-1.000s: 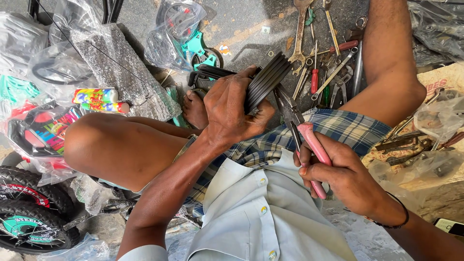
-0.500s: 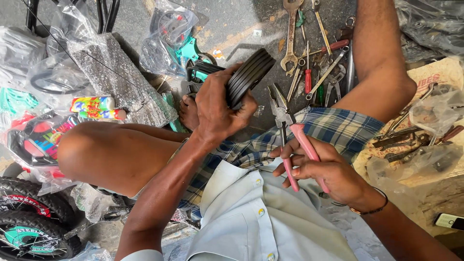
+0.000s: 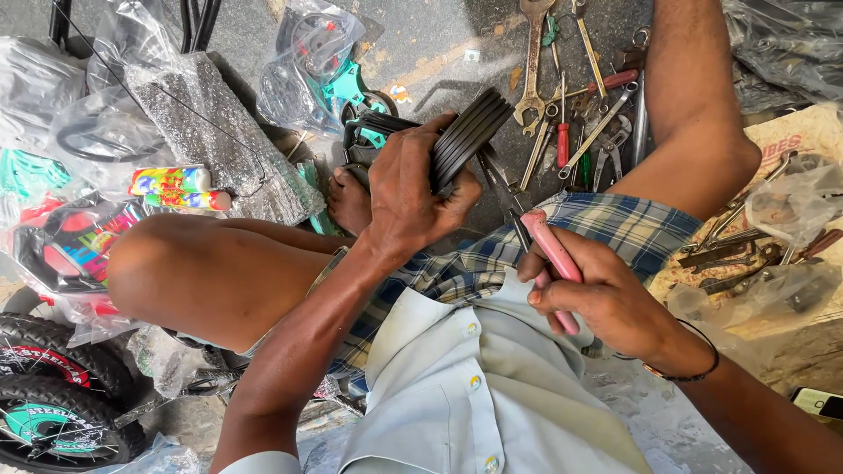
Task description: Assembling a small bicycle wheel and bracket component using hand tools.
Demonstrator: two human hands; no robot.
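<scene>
Roughly mid-job: left hand was clamped around a black ribbed wheel-like part, held up over the lap just in front of the left foot; right hand was closed on the pink handles of a pair of pliers, steel nose pointing up toward the underside of the ribbed part, tip close to it but I couldn't tell if it touched. Hands were apart, each gripping its own item. Judged step: lining the plier nose up on something at the hub or edge of the part; the next move would call for a steady left grip while the nose got seated squarely, since the ribs look like slippery moulded plastic or rubber. Part was matte black with parallel circumferential grooves, rounded profile. Plier grips were smooth, worn pink sleeves; jaws dull grey metal. On the concrete floor beyond it lay a spread of tools: a big rusty open-ended spanner, a red-handled screwdriver, assorted bare-steel wrenches. Left of the knee were clear plastic bags with teal parts inside, a dark glittery wrapped seat-like piece, and a small knobby tyre at bottom left. More greasy metal bits sat on cardboard at right.
</scene>
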